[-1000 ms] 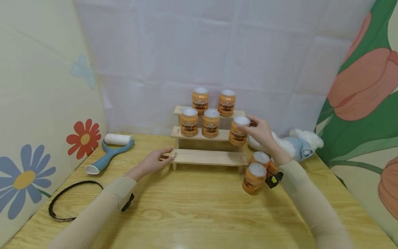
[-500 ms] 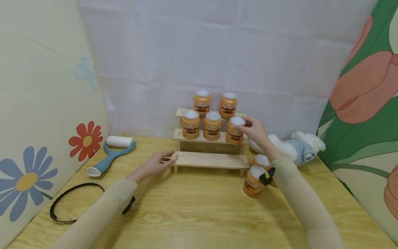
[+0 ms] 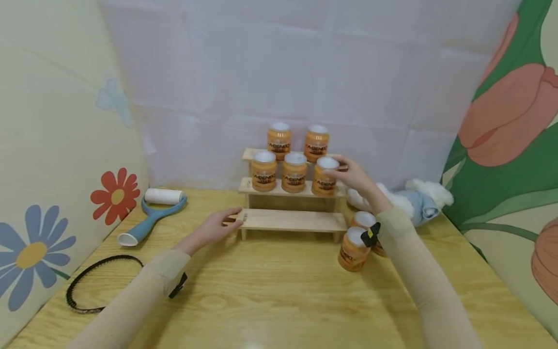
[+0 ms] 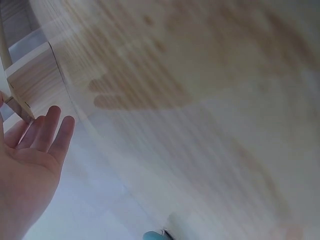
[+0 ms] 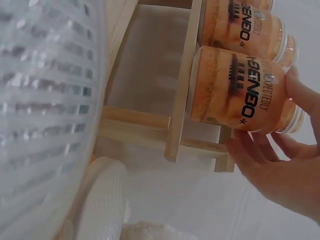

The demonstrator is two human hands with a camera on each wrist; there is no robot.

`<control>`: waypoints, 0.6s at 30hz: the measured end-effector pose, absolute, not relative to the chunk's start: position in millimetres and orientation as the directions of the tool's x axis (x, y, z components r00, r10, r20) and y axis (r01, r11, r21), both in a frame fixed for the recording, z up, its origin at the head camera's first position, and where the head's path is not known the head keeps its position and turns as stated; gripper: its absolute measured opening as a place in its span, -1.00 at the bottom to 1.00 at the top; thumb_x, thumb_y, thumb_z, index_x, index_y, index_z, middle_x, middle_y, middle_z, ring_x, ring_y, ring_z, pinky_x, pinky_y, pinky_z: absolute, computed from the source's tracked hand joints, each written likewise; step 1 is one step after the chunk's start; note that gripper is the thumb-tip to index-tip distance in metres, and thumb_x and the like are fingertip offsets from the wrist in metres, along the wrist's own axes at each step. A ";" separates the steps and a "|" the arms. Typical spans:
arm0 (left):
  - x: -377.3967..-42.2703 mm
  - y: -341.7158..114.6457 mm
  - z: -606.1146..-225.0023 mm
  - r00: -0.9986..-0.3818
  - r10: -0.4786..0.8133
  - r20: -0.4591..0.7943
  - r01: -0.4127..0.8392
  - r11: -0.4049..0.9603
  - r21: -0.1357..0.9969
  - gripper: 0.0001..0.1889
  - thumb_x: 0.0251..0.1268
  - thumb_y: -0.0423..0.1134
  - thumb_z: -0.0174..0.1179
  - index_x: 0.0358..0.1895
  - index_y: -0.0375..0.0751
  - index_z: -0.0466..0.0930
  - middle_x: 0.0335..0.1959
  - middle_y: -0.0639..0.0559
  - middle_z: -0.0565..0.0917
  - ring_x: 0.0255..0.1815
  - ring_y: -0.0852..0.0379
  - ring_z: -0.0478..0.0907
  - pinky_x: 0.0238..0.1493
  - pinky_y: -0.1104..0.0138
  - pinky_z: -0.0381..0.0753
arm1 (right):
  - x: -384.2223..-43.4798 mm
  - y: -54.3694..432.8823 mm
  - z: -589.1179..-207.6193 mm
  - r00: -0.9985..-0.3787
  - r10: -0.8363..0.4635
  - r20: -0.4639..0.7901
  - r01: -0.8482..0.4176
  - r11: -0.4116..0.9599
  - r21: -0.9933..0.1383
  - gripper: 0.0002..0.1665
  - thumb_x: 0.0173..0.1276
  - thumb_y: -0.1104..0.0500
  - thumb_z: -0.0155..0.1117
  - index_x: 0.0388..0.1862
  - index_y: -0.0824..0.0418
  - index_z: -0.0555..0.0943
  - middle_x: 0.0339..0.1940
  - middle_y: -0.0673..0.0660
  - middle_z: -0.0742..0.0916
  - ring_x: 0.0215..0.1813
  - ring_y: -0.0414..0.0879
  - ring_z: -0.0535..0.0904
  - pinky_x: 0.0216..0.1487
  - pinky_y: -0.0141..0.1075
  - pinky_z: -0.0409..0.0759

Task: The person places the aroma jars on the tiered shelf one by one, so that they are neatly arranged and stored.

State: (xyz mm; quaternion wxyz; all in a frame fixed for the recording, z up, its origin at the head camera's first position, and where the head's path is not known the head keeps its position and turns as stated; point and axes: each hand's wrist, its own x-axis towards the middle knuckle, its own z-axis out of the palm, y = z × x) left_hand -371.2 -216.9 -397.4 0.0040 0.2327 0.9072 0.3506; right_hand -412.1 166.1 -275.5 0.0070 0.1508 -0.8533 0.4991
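In the head view, a three-step wooden display stand [image 3: 287, 220] holds several orange jars with white lids. My right hand [image 3: 355, 179] grips a jar [image 3: 324, 185] at the right end of the middle step, thumb on the near side and fingers behind. In the right wrist view the base of this jar [image 5: 235, 92] is at the step's surface, beside another jar [image 5: 240, 25]. My left hand [image 3: 213, 227] pinches the left end of the bottom step, with thumb and fingers at the wooden edge [image 4: 22, 107] in the left wrist view.
More orange jars [image 3: 352, 254] stand on the table right of the stand, partly behind my right sleeve. A white plush toy [image 3: 418, 201] in blue lies behind them. At left are a blue lint roller [image 3: 150, 218] and a black headband [image 3: 71, 286].
My right hand has moved the jar left and onto the right end of the middle step, in line with the two jars there. My left hand has stayed at the stand's left end.
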 end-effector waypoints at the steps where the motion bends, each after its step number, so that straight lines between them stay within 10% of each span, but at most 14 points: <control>1: -371.5 -216.9 -397.4 -0.891 0.427 0.154 0.420 0.645 0.638 -0.39 0.44 -0.06 0.00 0.41 -0.34 0.15 0.38 -0.33 0.25 0.20 -0.29 0.43 0.14 0.00 0.52 | -412.7 166.5 -275.9 -0.954 -0.251 0.166 -0.269 0.463 -0.845 -0.30 0.31 0.05 0.27 0.37 0.21 0.30 0.22 0.30 0.50 0.26 0.16 0.39 0.26 0.04 0.42; 18: -371.9 -218.2 -398.0 -0.889 0.428 0.160 0.427 0.654 0.624 -0.37 0.43 -0.03 0.01 0.41 -0.33 0.15 0.39 -0.30 0.26 0.19 -0.26 0.45 0.15 0.01 0.51 | -407.5 158.9 -275.2 -0.944 -0.260 0.203 -0.305 0.451 -0.839 -0.25 0.38 0.06 0.18 0.45 0.25 0.16 0.36 0.31 0.37 0.40 0.21 0.25 0.32 0.02 0.38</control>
